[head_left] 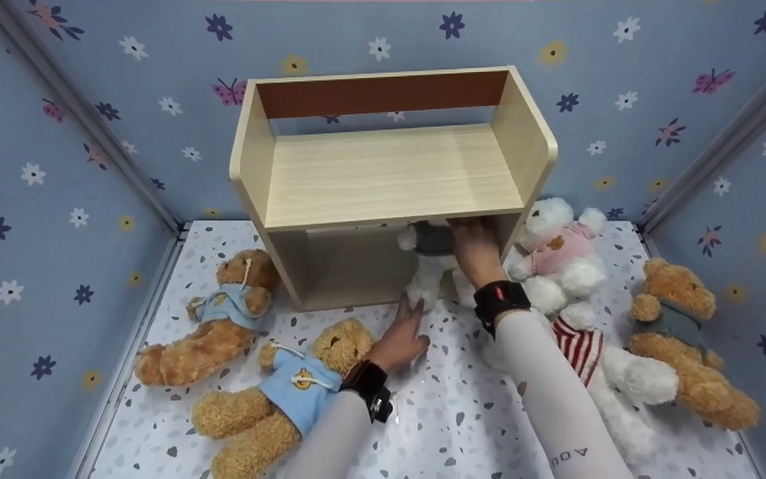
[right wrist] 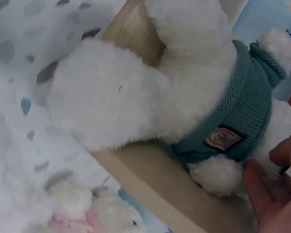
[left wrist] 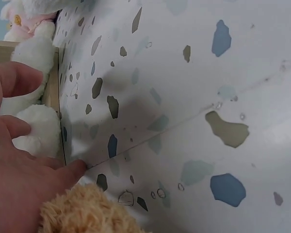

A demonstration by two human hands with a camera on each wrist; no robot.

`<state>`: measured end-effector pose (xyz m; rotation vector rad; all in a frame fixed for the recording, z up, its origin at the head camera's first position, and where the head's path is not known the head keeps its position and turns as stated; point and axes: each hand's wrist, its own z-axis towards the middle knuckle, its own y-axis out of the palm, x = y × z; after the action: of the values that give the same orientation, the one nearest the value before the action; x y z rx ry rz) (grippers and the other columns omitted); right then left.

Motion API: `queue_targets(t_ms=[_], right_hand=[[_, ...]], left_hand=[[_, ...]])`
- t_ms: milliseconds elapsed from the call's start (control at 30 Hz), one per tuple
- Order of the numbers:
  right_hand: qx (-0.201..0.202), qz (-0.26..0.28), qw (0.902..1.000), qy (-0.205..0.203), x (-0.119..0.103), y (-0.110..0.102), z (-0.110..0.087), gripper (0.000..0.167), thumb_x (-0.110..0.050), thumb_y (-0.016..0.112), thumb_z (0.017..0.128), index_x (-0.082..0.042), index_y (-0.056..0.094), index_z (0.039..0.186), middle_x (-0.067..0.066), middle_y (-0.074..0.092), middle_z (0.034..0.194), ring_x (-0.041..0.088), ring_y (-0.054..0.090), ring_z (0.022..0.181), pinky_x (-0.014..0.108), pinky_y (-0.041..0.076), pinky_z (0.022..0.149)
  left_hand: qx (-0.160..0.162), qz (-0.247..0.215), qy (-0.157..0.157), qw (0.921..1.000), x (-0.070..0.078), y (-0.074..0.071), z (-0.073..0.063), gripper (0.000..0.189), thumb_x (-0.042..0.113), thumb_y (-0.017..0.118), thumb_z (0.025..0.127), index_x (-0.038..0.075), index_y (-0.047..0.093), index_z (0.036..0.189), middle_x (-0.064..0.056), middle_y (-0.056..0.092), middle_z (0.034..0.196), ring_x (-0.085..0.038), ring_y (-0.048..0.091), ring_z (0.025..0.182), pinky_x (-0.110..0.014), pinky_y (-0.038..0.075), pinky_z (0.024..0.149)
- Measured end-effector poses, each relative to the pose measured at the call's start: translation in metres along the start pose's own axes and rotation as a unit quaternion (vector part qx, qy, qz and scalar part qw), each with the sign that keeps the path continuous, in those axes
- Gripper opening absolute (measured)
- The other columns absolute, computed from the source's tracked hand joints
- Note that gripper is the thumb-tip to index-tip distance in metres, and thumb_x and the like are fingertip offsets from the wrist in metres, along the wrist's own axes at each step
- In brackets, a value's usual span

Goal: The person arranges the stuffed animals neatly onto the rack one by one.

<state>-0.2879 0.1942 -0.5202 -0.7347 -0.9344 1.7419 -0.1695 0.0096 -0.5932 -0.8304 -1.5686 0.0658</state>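
A white teddy bear (right wrist: 194, 82) in a teal knitted sweater (right wrist: 237, 107) sits in the lower compartment of a small wooden shelf (head_left: 383, 173), its legs toward the front edge. My right hand (head_left: 476, 249) reaches under the middle board and grips the bear near its head; in the right wrist view that hand (right wrist: 276, 184) has thumb and fingers at the white fur above the sweater. Down in front of the shelf, my left hand (head_left: 401, 342) has its fingers extended, fingertips right at the bear's foot (left wrist: 36, 131).
Left of the shelf lie a brown bear (head_left: 230, 309) and a tan bear (head_left: 306, 389), both in blue hoodies. On the right are white bears in a pink top (head_left: 562, 249) and red stripes (head_left: 579, 349), plus a brown bear (head_left: 672, 332) in grey-green. Flowered walls (head_left: 709, 179) enclose the speckled surface.
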Motion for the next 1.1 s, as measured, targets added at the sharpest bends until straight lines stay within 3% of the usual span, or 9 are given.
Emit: queue_targets(t_ms=[133, 267, 433, 600, 667, 733, 867, 933, 1100], right_hand=[[-0.013, 0.028, 0.9995, -0.011, 0.002, -0.007, -0.005, 0.044, 0.005, 0.064, 0.091, -0.009, 0.070, 0.132, 0.027, 0.063, 0.127, 0.049, 0.060, 0.116, 0.058, 0.055, 0.082], [0.004, 0.059, 0.9981, -0.018, 0.001, -0.012, -0.026, 0.046, 0.001, 0.067, 0.091, -0.008, 0.067, 0.137, 0.024, 0.058, 0.140, 0.050, 0.059, 0.117, 0.060, 0.055, 0.081], [0.044, 0.033, 0.9976, -0.042, 0.000, -0.004, -0.070, 0.028, -0.004, 0.072, 0.088, 0.000, 0.071, 0.116, 0.024, 0.065, 0.120, 0.045, 0.065, 0.093, 0.055, 0.056, 0.073], [0.003, -0.031, 0.9984, -0.046, 0.001, 0.006, -0.106, 0.031, -0.012, 0.088, 0.077, -0.001, 0.070, 0.100, 0.022, 0.065, 0.102, 0.040, 0.063, 0.077, 0.048, 0.055, 0.056], [-0.025, -0.042, 0.9979, -0.043, 0.001, 0.010, -0.112, 0.030, -0.006, 0.085, 0.078, 0.000, 0.067, 0.101, 0.022, 0.062, 0.101, 0.039, 0.064, 0.073, 0.047, 0.056, 0.051], [-0.052, -0.038, 0.9974, -0.034, 0.003, 0.014, -0.116, 0.030, 0.009, 0.077, 0.078, 0.001, 0.065, 0.105, 0.022, 0.060, 0.104, 0.038, 0.064, 0.071, 0.047, 0.056, 0.049], [-0.080, -0.018, 0.9966, -0.002, 0.008, 0.018, -0.117, 0.050, 0.029, 0.061, 0.069, 0.002, 0.061, 0.111, 0.024, 0.058, 0.110, 0.037, 0.064, 0.066, 0.045, 0.058, 0.049], [-0.081, -0.011, 0.9966, 0.009, 0.009, 0.018, -0.117, 0.050, 0.028, 0.061, 0.070, 0.002, 0.061, 0.112, 0.025, 0.058, 0.111, 0.037, 0.063, 0.064, 0.046, 0.057, 0.048], [-0.058, -0.011, 0.9982, 0.012, 0.002, 0.010, -0.119, 0.038, 0.002, 0.078, 0.082, -0.003, 0.065, 0.118, 0.025, 0.060, 0.117, 0.041, 0.065, 0.076, 0.052, 0.056, 0.056]], left_hand=[[-0.001, 0.025, 0.001, 0.9997, -0.001, -0.002, 0.002, 0.082, 0.009, 0.059, 0.098, 0.006, 0.012, 0.166, -0.028, -0.015, 0.168, -0.043, 0.023, 0.152, -0.047, 0.036, 0.118], [-0.007, 0.017, -0.012, 0.9998, -0.002, -0.001, 0.004, 0.084, 0.011, 0.059, 0.097, 0.007, 0.011, 0.166, -0.024, -0.017, 0.169, -0.043, 0.024, 0.152, -0.046, 0.041, 0.114], [0.002, 0.022, -0.007, 0.9997, -0.003, -0.001, 0.006, 0.086, 0.010, 0.061, 0.095, 0.006, 0.012, 0.166, -0.025, -0.015, 0.169, -0.043, 0.023, 0.152, -0.047, 0.039, 0.116], [0.007, 0.017, 0.005, 0.9998, -0.002, -0.001, 0.006, 0.086, 0.008, 0.062, 0.094, 0.004, 0.014, 0.165, -0.028, -0.011, 0.169, -0.045, 0.028, 0.150, -0.048, 0.043, 0.112], [0.008, 0.016, 0.006, 0.9998, -0.003, -0.001, 0.006, 0.086, 0.007, 0.062, 0.094, 0.004, 0.014, 0.165, -0.028, -0.010, 0.169, -0.044, 0.029, 0.150, -0.047, 0.044, 0.110], [0.008, 0.016, 0.006, 0.9998, -0.004, -0.001, 0.006, 0.086, 0.007, 0.062, 0.094, 0.005, 0.014, 0.166, -0.028, -0.010, 0.169, -0.044, 0.030, 0.150, -0.046, 0.046, 0.108], [0.008, 0.017, 0.009, 0.9998, -0.005, 0.001, 0.008, 0.087, 0.006, 0.062, 0.093, 0.006, 0.015, 0.166, -0.027, -0.010, 0.169, -0.042, 0.030, 0.150, -0.044, 0.047, 0.105], [0.009, 0.015, 0.012, 0.9998, -0.003, 0.001, 0.007, 0.086, 0.005, 0.062, 0.093, 0.007, 0.016, 0.166, -0.027, -0.011, 0.169, -0.042, 0.028, 0.151, -0.044, 0.046, 0.107], [0.014, 0.038, 0.022, 0.9990, 0.008, -0.008, -0.007, 0.079, 0.008, 0.061, 0.096, 0.006, 0.023, 0.165, -0.030, -0.010, 0.168, -0.043, 0.027, 0.151, -0.046, 0.042, 0.113]])
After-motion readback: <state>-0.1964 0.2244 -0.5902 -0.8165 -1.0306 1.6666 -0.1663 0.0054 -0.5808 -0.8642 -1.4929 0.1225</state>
